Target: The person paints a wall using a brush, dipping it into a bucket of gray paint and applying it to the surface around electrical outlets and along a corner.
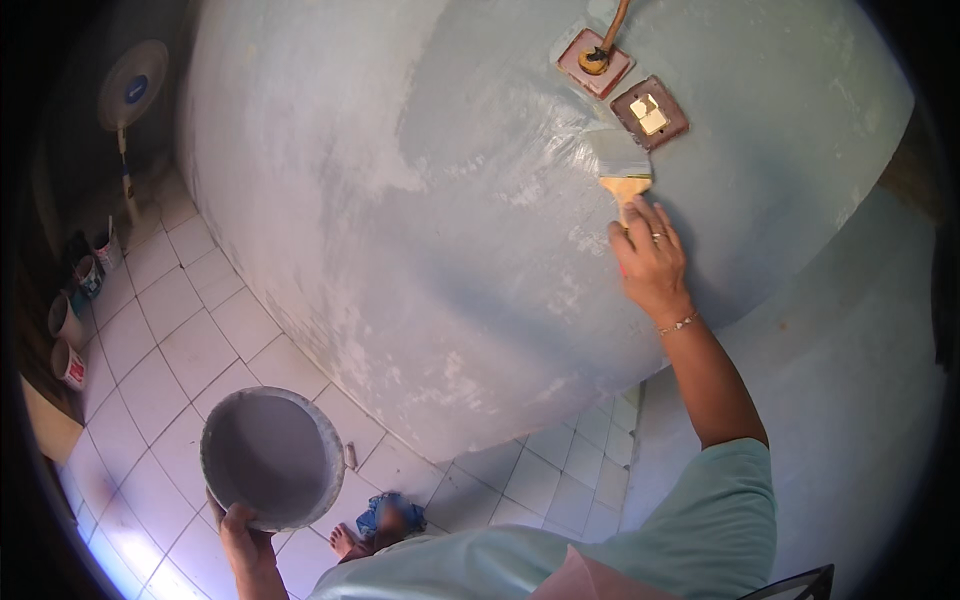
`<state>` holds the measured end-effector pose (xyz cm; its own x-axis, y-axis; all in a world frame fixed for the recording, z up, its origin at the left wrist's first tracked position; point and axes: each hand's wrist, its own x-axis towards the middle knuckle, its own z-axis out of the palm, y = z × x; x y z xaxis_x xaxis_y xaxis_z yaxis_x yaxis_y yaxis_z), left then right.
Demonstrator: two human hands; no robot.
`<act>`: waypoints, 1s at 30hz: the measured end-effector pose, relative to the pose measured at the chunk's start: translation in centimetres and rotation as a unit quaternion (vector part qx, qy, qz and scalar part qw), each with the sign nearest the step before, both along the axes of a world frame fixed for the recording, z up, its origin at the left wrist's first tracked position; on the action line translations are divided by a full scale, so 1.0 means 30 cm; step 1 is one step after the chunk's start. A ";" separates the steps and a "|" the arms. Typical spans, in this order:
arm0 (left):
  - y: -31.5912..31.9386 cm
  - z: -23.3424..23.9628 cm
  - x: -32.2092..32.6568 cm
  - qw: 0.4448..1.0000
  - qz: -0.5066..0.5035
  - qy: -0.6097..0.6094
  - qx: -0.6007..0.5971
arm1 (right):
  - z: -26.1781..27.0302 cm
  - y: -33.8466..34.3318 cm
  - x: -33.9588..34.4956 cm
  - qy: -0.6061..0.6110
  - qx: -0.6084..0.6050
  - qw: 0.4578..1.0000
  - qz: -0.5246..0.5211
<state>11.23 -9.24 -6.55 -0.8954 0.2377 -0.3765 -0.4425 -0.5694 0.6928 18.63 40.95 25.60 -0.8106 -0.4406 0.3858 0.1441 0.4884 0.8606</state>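
My right hand (651,255) grips the handle of a flat paintbrush (624,169). Its bristles press against the grey-painted wall (480,255), just below a brown switch plate (649,112). Wet, shiny streaks lie on the wall left of the bristles, and pale patches show through the paint lower down. At the lower left, my left hand (244,536) holds a round bucket (335,457) by its near rim, thumb on the edge. Grey paint (262,457) lies inside the bucket.
Beside the switch plate, a second brown plate (595,64) has a cord (616,26) plugged in. A fan (133,86) stands far left. Several small tubs (69,364) line the left side of the tiled floor (161,307). Blue cloth (391,514) lies by my foot (342,538).
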 end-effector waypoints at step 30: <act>0.014 0.012 0.030 0.999 0.022 0.029 0.007 | -0.487 -0.159 -0.017 -0.206 -0.411 0.887 -0.045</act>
